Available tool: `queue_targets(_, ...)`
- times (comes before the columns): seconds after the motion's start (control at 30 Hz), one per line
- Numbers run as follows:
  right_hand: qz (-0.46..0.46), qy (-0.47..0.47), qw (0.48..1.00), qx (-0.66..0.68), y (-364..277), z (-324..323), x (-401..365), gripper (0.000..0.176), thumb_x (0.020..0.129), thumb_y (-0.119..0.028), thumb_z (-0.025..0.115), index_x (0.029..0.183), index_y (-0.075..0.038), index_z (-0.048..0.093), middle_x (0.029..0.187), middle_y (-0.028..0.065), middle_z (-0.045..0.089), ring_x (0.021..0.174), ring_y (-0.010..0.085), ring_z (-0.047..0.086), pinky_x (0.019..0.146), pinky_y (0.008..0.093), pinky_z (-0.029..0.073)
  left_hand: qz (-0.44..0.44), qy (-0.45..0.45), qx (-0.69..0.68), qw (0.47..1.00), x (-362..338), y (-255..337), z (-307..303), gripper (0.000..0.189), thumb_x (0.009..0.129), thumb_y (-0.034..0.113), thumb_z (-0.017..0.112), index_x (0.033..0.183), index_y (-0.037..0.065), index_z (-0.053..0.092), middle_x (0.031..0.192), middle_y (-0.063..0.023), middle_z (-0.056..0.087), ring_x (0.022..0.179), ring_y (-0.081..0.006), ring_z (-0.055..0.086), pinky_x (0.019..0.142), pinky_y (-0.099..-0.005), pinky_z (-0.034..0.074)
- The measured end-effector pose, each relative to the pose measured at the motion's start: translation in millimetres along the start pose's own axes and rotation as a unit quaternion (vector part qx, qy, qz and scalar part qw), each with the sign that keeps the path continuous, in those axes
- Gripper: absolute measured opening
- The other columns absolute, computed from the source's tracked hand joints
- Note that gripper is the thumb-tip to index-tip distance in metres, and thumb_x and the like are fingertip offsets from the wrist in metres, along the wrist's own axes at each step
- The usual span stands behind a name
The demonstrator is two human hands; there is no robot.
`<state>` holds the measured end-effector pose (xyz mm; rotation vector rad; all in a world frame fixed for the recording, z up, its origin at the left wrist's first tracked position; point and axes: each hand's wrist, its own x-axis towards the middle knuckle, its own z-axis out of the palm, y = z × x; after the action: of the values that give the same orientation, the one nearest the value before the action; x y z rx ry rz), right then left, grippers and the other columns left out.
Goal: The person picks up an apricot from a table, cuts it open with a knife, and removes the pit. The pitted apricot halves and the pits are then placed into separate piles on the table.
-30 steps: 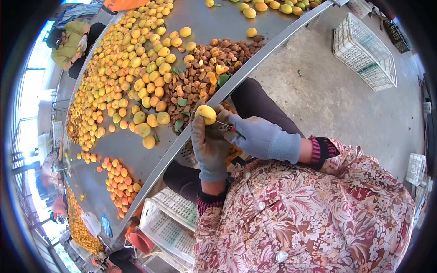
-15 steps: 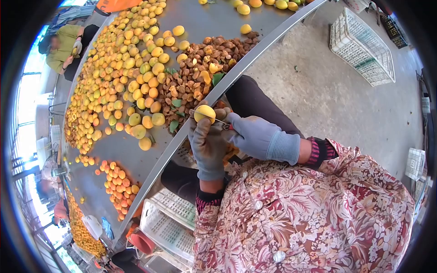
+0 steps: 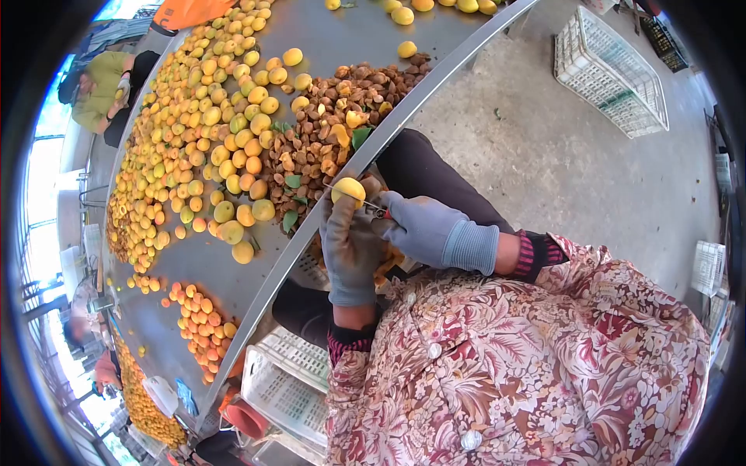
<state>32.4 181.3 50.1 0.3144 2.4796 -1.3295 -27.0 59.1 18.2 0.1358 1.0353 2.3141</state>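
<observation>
Between the fingers of my left hand, in a soiled grey glove, is a yellow apricot. My right hand, gloved in grey too, grips the red handle of a small knife. Its thin blade lies across the apricot, with the tip showing on the far side. Both hands are just on my side of the table's metal edge, above my lap. Close by on the table is a heap of brown apricot pits with a few green leaves.
Many whole apricots cover the metal table; a smaller orange pile lies nearer the left. White plastic crates stand below the table and on the floor. Another person sits across the table.
The view has shifted slightly, so the table and piles appear a little further left. My hands keep hold of the apricot and knife, with the blade still across the fruit.
</observation>
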Motion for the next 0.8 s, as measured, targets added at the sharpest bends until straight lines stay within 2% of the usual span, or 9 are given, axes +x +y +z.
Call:
queue_targets(0.07, -0.001, -0.007, 1.000, -0.008, -1, -5, -1, 0.034, 0.089, -0.029, 0.048, 0.104, 0.002, 0.043, 0.083, 0.0224, 0.061, 0.083, 0.0383, 0.060, 0.074, 0.0445, 0.048, 0.007, 0.002, 0.008, 1.000, 0, 2, 2, 0.040, 0.090, 0.010, 0.049, 0.128, 0.000, 0.042, 0.106, -0.0132, 0.059, 0.100, -0.0189, 0.057, 0.083, -0.0229, 0.047)
queue_targets(0.13, 0.005, -0.025, 1.000, 0.007, -5, -13, -4, 0.037, 0.088, -0.028, 0.048, 0.111, 0.000, 0.044, 0.086, 0.0221, 0.062, 0.085, 0.0381, 0.060, 0.075, 0.0444, 0.048, 0.084, -0.023, 0.154, 0.984, 0, 3, 1, 0.040, 0.088, 0.006, 0.052, 0.127, 0.001, 0.043, 0.110, -0.0113, 0.057, 0.100, -0.0154, 0.055, 0.083, -0.0234, 0.045)
queue_targets(0.27, -0.013, -0.017, 0.999, 0.043, -2, -6, -2, 0.041, 0.089, -0.029, 0.047, 0.120, -0.002, 0.042, 0.088, 0.0218, 0.062, 0.085, 0.0382, 0.060, 0.076, 0.0441, 0.048, 0.096, 0.013, 0.124, 0.988, 5, -9, -15, 0.039, 0.088, 0.005, 0.053, 0.126, 0.002, 0.044, 0.113, -0.0095, 0.056, 0.100, -0.0130, 0.053, 0.086, -0.0249, 0.043)
queue_targets(0.33, 0.004, -0.012, 0.997, 0.073, -4, -4, -5, 0.045, 0.090, -0.029, 0.047, 0.127, -0.004, 0.038, 0.088, 0.0216, 0.062, 0.085, 0.0383, 0.060, 0.075, 0.0438, 0.048, 0.162, -0.009, 0.237, 0.958, 2, -16, -19, 0.037, 0.089, 0.008, 0.054, 0.125, 0.001, 0.044, 0.115, -0.0089, 0.055, 0.102, -0.0132, 0.052, 0.090, -0.0275, 0.041)
queue_targets(0.37, 0.006, -0.013, 0.997, 0.073, -5, -3, -8, 0.045, 0.090, -0.029, 0.047, 0.127, -0.004, 0.038, 0.088, 0.0216, 0.062, 0.085, 0.0383, 0.060, 0.075, 0.0438, 0.048, 0.160, -0.008, 0.236, 0.958, 1, -18, -22, 0.037, 0.089, 0.008, 0.054, 0.125, 0.001, 0.044, 0.115, -0.0089, 0.055, 0.102, -0.0132, 0.052, 0.090, -0.0275, 0.041)
queue_targets(0.43, 0.000, -0.007, 0.998, 0.062, -8, -5, -10, 0.039, 0.091, -0.030, 0.047, 0.118, -0.002, 0.042, 0.085, 0.0217, 0.062, 0.083, 0.0383, 0.061, 0.074, 0.0439, 0.048, 0.098, 0.027, 0.157, 0.982, 5, -19, -24, 0.038, 0.097, 0.028, 0.040, 0.119, -0.003, 0.047, 0.115, -0.0147, 0.056, 0.105, -0.0238, 0.055, 0.095, -0.0346, 0.042)
queue_targets(0.53, 0.020, -0.009, 1.000, -0.010, -3, -3, -6, 0.033, 0.090, -0.029, 0.048, 0.106, -0.001, 0.044, 0.083, 0.0216, 0.062, 0.082, 0.0384, 0.061, 0.073, 0.0444, 0.048, 0.027, -0.031, 0.097, 0.994, 5, -13, -16, 0.044, 0.097, 0.036, 0.036, 0.118, -0.002, 0.047, 0.110, -0.0167, 0.059, 0.103, -0.0244, 0.055, 0.092, -0.0351, 0.043)
queue_targets(0.63, -0.022, 0.049, 0.998, -0.028, 8, 8, -1, 0.030, 0.090, -0.029, 0.049, 0.097, -0.001, 0.043, 0.082, 0.0215, 0.062, 0.080, 0.0386, 0.061, 0.073, 0.0445, 0.048, -0.015, -0.004, 0.033, 0.999, 3, -10, 2, 0.045, 0.097, 0.039, 0.037, 0.117, 0.000, 0.047, 0.102, -0.0157, 0.061, 0.100, -0.0208, 0.056, 0.089, -0.0319, 0.044)
queue_targets(0.8, 0.017, 0.019, 1.000, 0.013, 7, -1, 2, 0.031, 0.089, -0.031, 0.049, 0.098, 0.000, 0.045, 0.084, 0.0219, 0.062, 0.083, 0.0384, 0.061, 0.073, 0.0440, 0.048, -0.045, -0.011, 0.052, 0.998, 6, -3, 4, 0.039, 0.096, 0.033, 0.042, 0.116, 0.000, 0.047, 0.104, -0.0180, 0.061, 0.096, -0.0211, 0.059, 0.081, -0.0300, 0.049)
